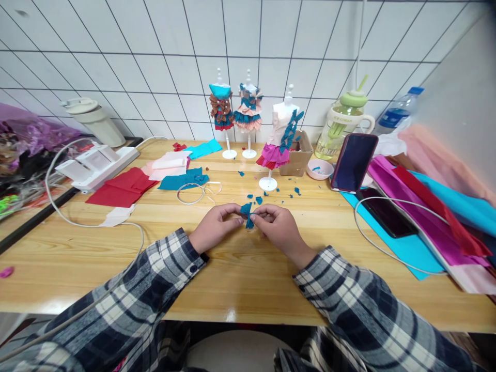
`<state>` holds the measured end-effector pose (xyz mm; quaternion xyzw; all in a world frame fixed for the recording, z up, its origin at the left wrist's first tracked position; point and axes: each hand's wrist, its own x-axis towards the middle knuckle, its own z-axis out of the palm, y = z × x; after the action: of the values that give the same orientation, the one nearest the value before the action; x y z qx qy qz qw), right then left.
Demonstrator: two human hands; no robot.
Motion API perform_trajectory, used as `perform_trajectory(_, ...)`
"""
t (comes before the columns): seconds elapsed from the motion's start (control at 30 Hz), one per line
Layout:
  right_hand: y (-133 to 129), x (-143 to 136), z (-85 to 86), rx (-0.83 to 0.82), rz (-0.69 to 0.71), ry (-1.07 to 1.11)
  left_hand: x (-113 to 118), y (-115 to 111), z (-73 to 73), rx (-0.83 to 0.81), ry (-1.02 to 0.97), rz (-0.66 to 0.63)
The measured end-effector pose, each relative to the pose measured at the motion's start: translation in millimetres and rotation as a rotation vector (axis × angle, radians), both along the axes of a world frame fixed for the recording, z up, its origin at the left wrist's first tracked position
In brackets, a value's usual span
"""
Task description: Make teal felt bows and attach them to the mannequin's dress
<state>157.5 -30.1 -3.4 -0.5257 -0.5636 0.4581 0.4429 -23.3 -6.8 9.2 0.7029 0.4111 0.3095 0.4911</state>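
With your left hand and right hand both pinching the small teal piece, please hold lightly, avoiding tears.

The left hand and right hand pinched a small teal piece, probably crepe paper, above the worktop; teal scraps lay beyond, near three dressed mannequins.

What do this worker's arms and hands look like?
The left hand and right hand wear no gloves. The left sleeve and right sleeve are long, in navy, grey and off-white plaid. A dark button shows on the left cuff, and a pale cable crosses that sleeve.
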Motion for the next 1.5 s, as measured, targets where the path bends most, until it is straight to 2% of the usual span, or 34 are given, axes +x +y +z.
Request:
perform_trajectory(0.07,0,0,-0.5,0.009,0.002,-0.018,0,0,-1.6,-0.018,0.005,-0.013)
perform_trajectory(0.27,-2,-1,0.2,0.036,0.008,-0.063,1,1,-5.3,-0.007,0.067,0.078)
perform_trajectory(0.5,-4,-1,3.9,0.058,-0.027,-0.062,3,-1,1.6,0.033,0.095,0.087)
perform_trajectory(0.67,-1,-1,-0.5,0.1,0.019,-0.097,3,-1,4.1,0.054,0.138,0.097)
perform_trajectory(0.77,-3,-2,2.3,0.165,0.077,-0.093,1,-1,1.1,-0.02,0.055,0.083)
perform_trajectory(0.87,-6,-2,5.5,0.131,0.206,0.086,-2,0,-2.9,-0.159,-0.091,0.089)
perform_trajectory(0.9,-6,0,5.4,0.105,0.211,0.155,-3,0,-3.7,-0.197,-0.129,0.099)
perform_trajectory(0.97,-1,7,3.0,0.088,0.111,0.19,-3,0,-3.5,-0.246,-0.157,0.111)
perform_trajectory(1.07,15,24,-3.2,0.185,-0.122,-0.091,0,-2,-0.6,-0.256,-0.103,0.104)
perform_trajectory(1.13,24,34,-5.1,0.288,-0.222,-0.275,1,-3,1.4,-0.237,-0.06,0.094)
perform_trajectory(1.17,26,36,-4.6,0.329,-0.229,-0.327,1,-3,2.0,-0.222,-0.042,0.091)
perform_trajectory(1.37,4,16,10.3,0.473,0.016,-0.374,3,-3,3.0,-0.093,0.038,0.068)
perform_trajectory(1.5,-6,5,11.6,0.531,0.043,-0.444,4,-4,4.5,-0.05,0.061,0.073)
